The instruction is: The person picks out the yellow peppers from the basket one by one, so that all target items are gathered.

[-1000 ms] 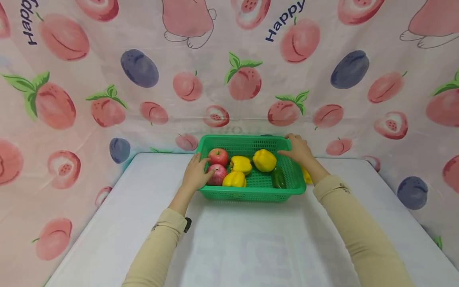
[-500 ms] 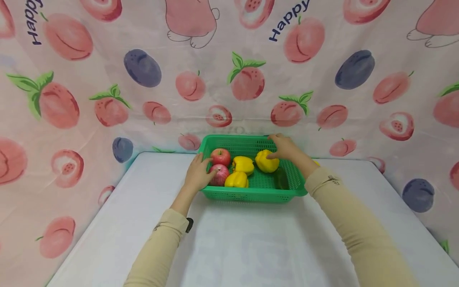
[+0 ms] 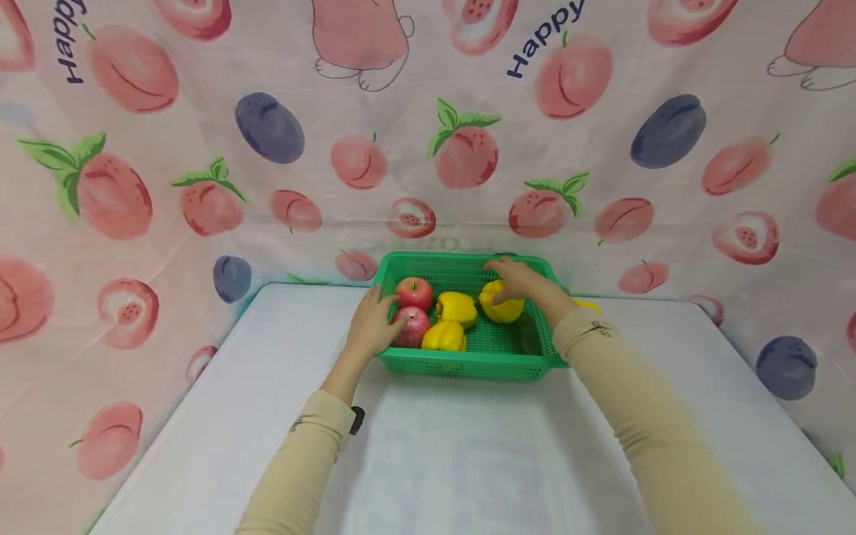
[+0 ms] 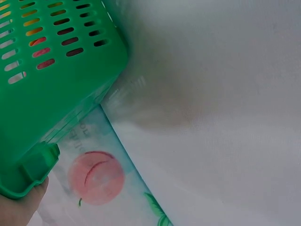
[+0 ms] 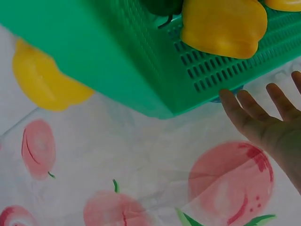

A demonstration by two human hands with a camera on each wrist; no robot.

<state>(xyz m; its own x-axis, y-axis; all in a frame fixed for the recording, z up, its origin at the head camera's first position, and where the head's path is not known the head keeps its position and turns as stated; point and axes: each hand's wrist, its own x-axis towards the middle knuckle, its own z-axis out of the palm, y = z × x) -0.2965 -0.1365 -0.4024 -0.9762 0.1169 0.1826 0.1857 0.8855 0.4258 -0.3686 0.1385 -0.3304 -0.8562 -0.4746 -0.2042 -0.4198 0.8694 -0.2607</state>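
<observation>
A green perforated basket (image 3: 468, 359) stands on the white table. My left hand (image 3: 370, 327) grips its left rim, thumb on the inner side; in the left wrist view part of that hand (image 4: 21, 207) shows against the rim. My right hand (image 3: 521, 281) is over the far right part of the basket, above a yellow bell pepper (image 3: 499, 306). Its fingers (image 5: 241, 110) are spread and fairly straight in the right wrist view, holding nothing. Two more yellow peppers (image 3: 458, 309) lie mid-basket. A red apple (image 3: 414, 293) and a purplish-red fruit (image 3: 412, 328) sit at left.
A dark green cucumber-like vegetable (image 3: 528, 336) lies in the basket's right end, shaded by the right arm. Another yellow pepper (image 5: 44, 80) is outside, past the right wall. Behind the table (image 3: 468, 446) hangs a fruit-print cloth (image 3: 301, 186).
My right hand has moved left from the basket's right rim to over the far yellow pepper. My left hand stays at the left rim. The view has shifted slightly.
</observation>
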